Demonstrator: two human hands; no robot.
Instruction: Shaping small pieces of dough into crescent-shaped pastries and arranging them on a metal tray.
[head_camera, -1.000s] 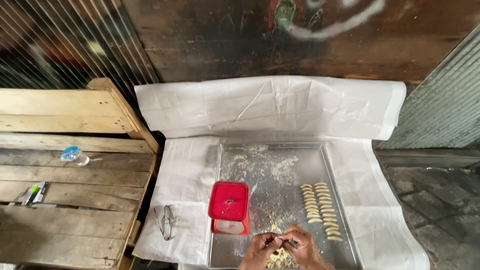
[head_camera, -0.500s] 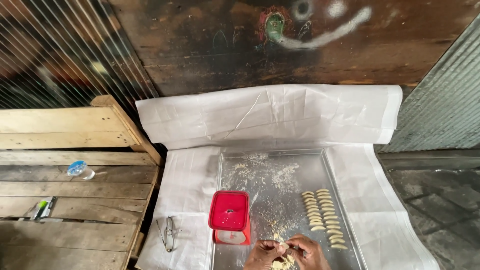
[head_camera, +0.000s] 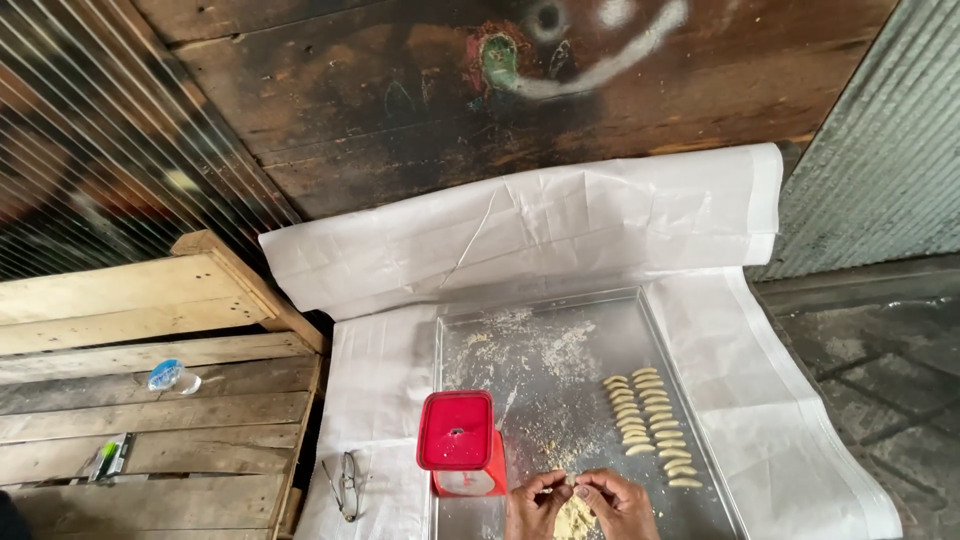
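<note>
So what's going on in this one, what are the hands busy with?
A person works over a floured metal tray laid on white paper. The left hand and right hand meet at the tray's near edge, pinching a small piece of pale dough between the fingertips. Two neat rows of shaped dough pieces lie on the tray to the right; a small red scale stands to the left, with eyeglasses on the paper beside it.

Red scale (head_camera: 457, 432) nr glasses (head_camera: 347, 483) on white sheet (head_camera: 560, 225) — plastic bottle (head_camera: 170, 376) on wood pallet (head_camera: 150, 420).
</note>
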